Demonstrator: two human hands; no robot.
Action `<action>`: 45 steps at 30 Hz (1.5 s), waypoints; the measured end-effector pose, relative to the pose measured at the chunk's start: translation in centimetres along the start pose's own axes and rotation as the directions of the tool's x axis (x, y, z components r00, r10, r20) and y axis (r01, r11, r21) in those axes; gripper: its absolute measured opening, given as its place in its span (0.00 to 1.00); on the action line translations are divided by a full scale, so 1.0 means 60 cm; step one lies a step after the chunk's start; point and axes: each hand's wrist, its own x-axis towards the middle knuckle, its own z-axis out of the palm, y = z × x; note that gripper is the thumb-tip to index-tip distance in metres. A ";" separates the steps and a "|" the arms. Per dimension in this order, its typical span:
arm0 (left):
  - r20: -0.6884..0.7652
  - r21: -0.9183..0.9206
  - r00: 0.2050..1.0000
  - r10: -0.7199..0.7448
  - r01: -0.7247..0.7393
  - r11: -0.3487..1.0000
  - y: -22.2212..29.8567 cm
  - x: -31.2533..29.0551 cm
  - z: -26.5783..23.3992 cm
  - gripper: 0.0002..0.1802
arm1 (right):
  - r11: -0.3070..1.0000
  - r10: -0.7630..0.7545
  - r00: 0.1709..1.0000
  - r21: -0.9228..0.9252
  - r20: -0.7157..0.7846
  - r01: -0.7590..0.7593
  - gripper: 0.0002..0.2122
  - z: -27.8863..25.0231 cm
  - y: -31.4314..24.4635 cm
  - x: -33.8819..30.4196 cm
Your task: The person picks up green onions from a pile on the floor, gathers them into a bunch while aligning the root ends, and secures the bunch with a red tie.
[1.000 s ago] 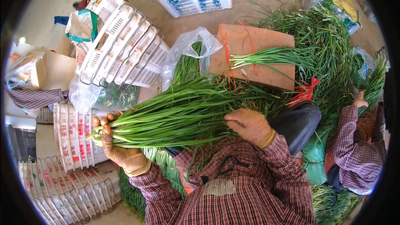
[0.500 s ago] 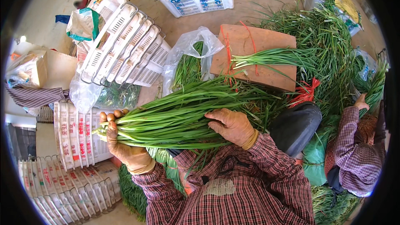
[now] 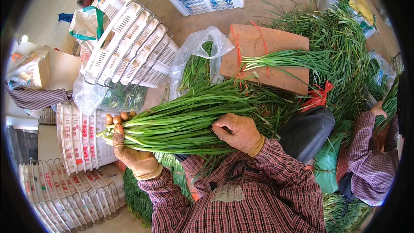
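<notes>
A thick bunch of garlic chives (image 3: pixel 185 123), long flat green leaves with pale stem ends, lies across in front of me. My left hand (image 3: pixel 133 157), in a tan glove, is closed round the pale ends, with the thumb on the near side and fingertips showing beyond. Over the leafy middle, my gloved right hand (image 3: pixel 241 133) is curled, thumb and forefinger pinched together against the leaves. Its other fingers are partly hidden. Past the bunch, a smaller bundle of chives (image 3: pixel 284 58) rests on a brown block (image 3: pixel 241 39) with red ties round it.
Red ties (image 3: pixel 318 96) lie beside the block. A big heap of loose greens (image 3: pixel 340 51) spreads to the right. Stacked white crates (image 3: pixel 129 43) stand at the left, with more crates (image 3: pixel 73 194) nearer. A clear bag (image 3: pixel 181 64) holds greens. At far right, another person's hand (image 3: pixel 378 109) grips greens.
My right thumb and forefinger have drawn together from a looser, more open shape on the leaves. My left hand keeps its hold on the stem ends.
</notes>
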 end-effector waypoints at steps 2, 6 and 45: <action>0.012 -0.004 1.000 0.004 -0.004 1.000 -0.001 0.001 -0.003 0.21 | 1.000 -0.001 1.000 -0.006 0.006 0.001 0.06 -0.002 -0.001 -0.001; -0.004 -0.002 1.000 0.003 -0.003 1.000 0.001 0.002 -0.002 0.21 | 0.999 -0.031 0.998 -0.029 -0.059 0.030 0.06 -0.007 0.016 -0.007; -0.091 -0.007 0.996 0.014 -0.015 1.000 0.006 0.005 -0.028 0.21 | 0.904 0.318 0.946 -0.322 0.064 -0.282 0.09 -0.078 0.093 -0.066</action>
